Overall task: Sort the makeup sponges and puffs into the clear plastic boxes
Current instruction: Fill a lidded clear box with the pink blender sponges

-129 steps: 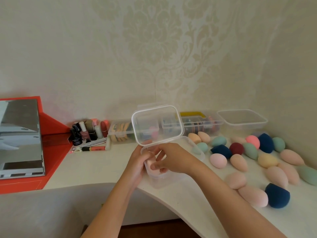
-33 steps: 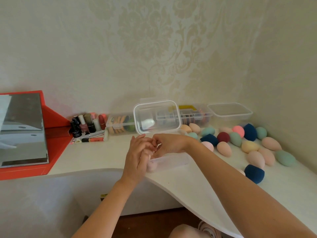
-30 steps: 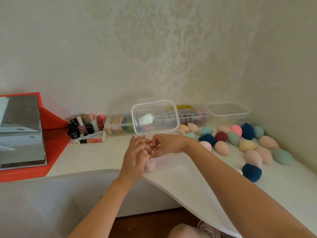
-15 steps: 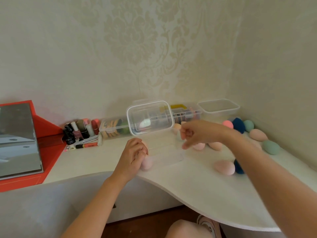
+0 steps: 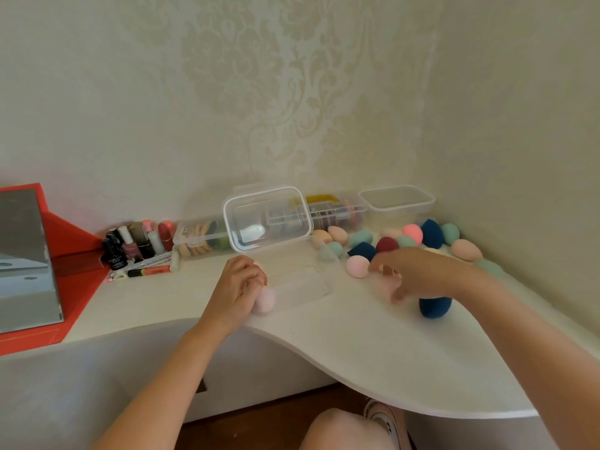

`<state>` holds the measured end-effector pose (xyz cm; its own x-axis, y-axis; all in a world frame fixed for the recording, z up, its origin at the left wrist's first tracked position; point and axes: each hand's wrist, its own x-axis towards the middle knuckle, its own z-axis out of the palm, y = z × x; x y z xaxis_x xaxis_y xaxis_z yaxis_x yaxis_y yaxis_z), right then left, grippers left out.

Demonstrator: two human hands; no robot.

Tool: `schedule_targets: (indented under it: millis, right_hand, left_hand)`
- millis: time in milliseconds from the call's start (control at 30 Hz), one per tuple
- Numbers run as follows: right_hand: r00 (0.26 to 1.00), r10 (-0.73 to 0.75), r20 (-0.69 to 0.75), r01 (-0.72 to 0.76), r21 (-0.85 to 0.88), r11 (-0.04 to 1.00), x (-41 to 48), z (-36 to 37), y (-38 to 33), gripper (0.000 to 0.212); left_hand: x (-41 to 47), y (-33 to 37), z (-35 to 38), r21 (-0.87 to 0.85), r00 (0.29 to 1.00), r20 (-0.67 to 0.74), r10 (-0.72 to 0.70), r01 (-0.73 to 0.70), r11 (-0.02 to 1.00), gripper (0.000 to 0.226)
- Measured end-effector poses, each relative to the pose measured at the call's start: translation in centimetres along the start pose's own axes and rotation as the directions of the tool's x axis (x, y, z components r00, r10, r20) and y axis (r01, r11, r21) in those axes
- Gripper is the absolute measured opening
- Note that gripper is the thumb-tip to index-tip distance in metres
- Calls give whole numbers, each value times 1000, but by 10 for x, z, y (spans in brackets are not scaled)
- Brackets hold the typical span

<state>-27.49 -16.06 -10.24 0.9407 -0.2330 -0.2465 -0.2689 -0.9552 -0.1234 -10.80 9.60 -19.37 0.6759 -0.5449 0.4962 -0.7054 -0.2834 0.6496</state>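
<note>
A clear plastic box [image 5: 319, 289] lies on the white table, its hinged lid [image 5: 267, 218] standing open behind it. A pale pink sponge [image 5: 265, 301] sits in its left end. My left hand [image 5: 238, 285] curls its fingers round that left end. My right hand [image 5: 410, 274], blurred, reaches over a pale pink sponge [image 5: 381, 287] on the table, fingers spread down around it. Several loose egg-shaped sponges lie to the right, among them a pink one [image 5: 357, 266] and a navy one [image 5: 434, 307].
Along the wall stand a clear box of flat puffs [image 5: 199, 239], a second filled box [image 5: 337, 212] and a lidded box [image 5: 396, 200]. Nail polish bottles [image 5: 134, 245] and a red-framed mirror [image 5: 27, 261] stand at the left. The table's curved front edge [image 5: 324, 347] is near my knee [image 5: 341, 430].
My right hand has left the box and swung right and down over the loose sponges. The left hand stays at the box's left end. The camera has turned slightly right.
</note>
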Motion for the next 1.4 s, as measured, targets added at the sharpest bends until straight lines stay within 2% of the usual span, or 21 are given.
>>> schedule_targets:
  millis: [33,100,133,233,333,433,567,700,800,867,933,1100,1233,1400]
  right_hand:
    - [997,-10,-81,11,12,1000,3,-4,-5,54]
    - [963,-56,-263,68,35,997,9,-14,-19,23]
    - [940,-70,-334,98,67,993,12,-18,-27,15]
    - [899,-93,-428,219,255,942,31,-25,-52,38]
    - [919,-153,-363,298,387,873,55,-18,-80,46]
    - [938,-221,-266,308,351,884,79,-2,-105,48]
    - [924,-234,-302,330,323,887,99,16,-123,43]
    - [921,-234,-311,327,291,899,112,21,-125,39]
    - [920,-231,-315,305,212,928,116,23,-125,30]
    - [917,-207,-340,276,168,946,118,25,-127,21]
    - [918,-184,-350,245,138,960,118,26,-128,22]
    - [944,-158,-289,266,385,884,118,26,-125,31]
    - [932,-158,-325,253,274,928,123,32,-119,9]
    - [928,-215,-305,306,291,906,115,29,-120,9]
  left_hand:
    - [0,1,0,1,1000,1,-8,8,1000,29]
    - [-1,3,-1,2,1000,2,-18,18,1000,30]
    - [-1,4,-1,0,1000,3,-22,22,1000,31]
    - [-2,5,-1,6,1000,11,-26,26,1000,30]
    - [-1,5,-1,19,1000,17,-21,21,1000,26]
    - [-1,4,-2,27,1000,24,-18,17,999,26]
    - [0,1,-2,25,999,40,-15,14,1000,32]
    - [3,0,-4,25,998,57,-35,34,999,21]
    - [8,2,-9,70,990,123,-62,53,996,16]
    - [12,2,-12,111,980,178,-87,68,991,20]
    - [15,2,-14,157,969,223,-109,74,985,24]
    - [16,4,-15,186,961,260,-96,48,981,25]
    - [17,6,-17,201,949,299,-100,40,979,33]
    - [16,11,-20,217,940,328,-88,15,976,33]
